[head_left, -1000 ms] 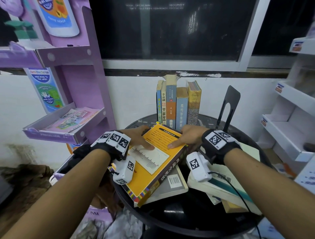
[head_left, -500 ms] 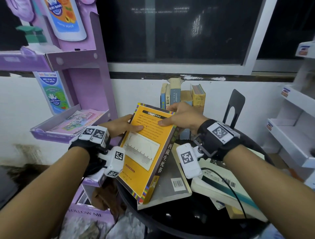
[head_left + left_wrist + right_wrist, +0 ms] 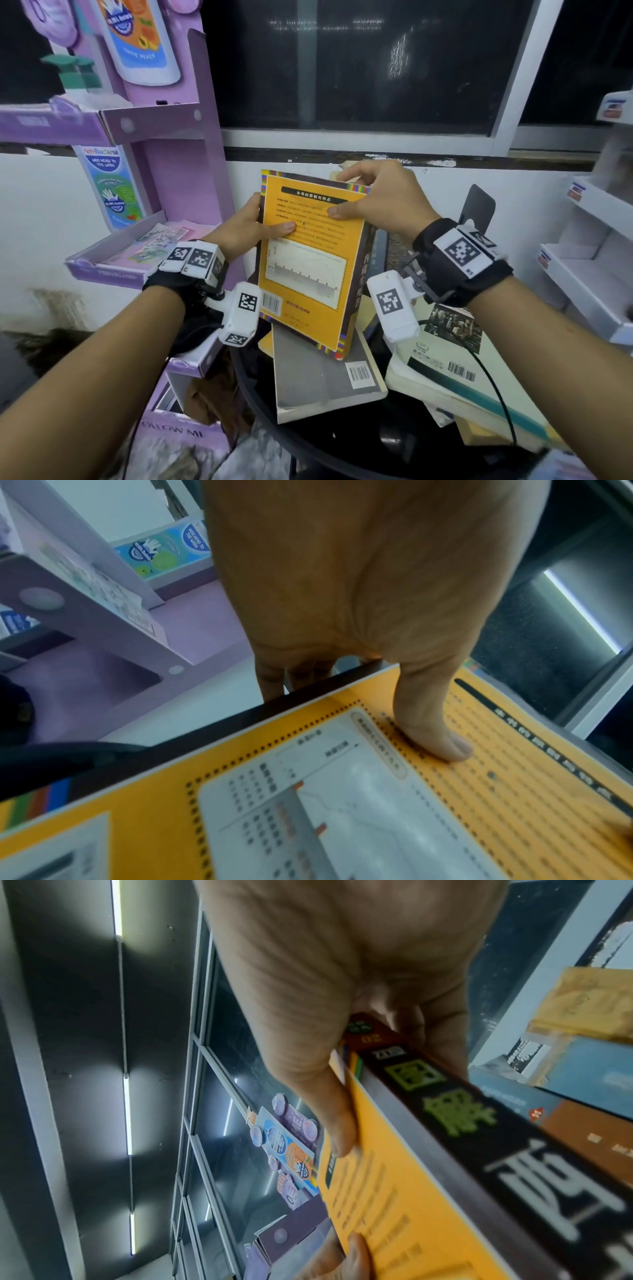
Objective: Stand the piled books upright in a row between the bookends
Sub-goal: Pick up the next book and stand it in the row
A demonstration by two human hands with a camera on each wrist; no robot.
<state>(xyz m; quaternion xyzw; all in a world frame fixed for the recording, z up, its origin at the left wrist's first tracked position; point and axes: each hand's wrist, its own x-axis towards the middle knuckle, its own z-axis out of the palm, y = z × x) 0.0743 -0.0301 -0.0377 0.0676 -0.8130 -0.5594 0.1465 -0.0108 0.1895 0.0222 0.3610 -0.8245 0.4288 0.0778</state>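
Orange cover front and centre: both hands have the orange book (image 3: pixel 310 260) lifted nearly upright over the pile. The left hand (image 3: pixel 245 228) grasps its left edge, thumb flat on the back cover and the other fingers tucked behind. The right hand (image 3: pixel 380 198) pinches the top right corner, thumb on the cover, fingers wrapped over the top edge and dark spine. So each grip is closed on the same book, one per side, up near its top half.

The book's bottom corner hangs just above or maybe on the grey book (image 3: pixel 322 373) lying flat on the round black surface (image 3: pixel 342 445); can't really tell if they touch. To the right sits another flat one, the white and green book (image 3: pixel 472 373), with more stacked under it, partly cut off by the right arm.

The standing row is almost totally hidden behind the orange book and right hand in the head view; only a scrap of pale page tops pokes out. The black bookend (image 3: pixel 478 207) shows past the right wrist, upright. The other bookend isn't visible.

The right wrist view fills in a bit: spines of the standing books (image 3: pixel 582 1091), blue and brown, sit right behind the orange book's spine. The left wrist view just shows the thumb (image 3: pixel 435 729) pressed on the printed cover, with fingers curled behind the edge and the purple display rack (image 3: pixel 103 615) beyond.
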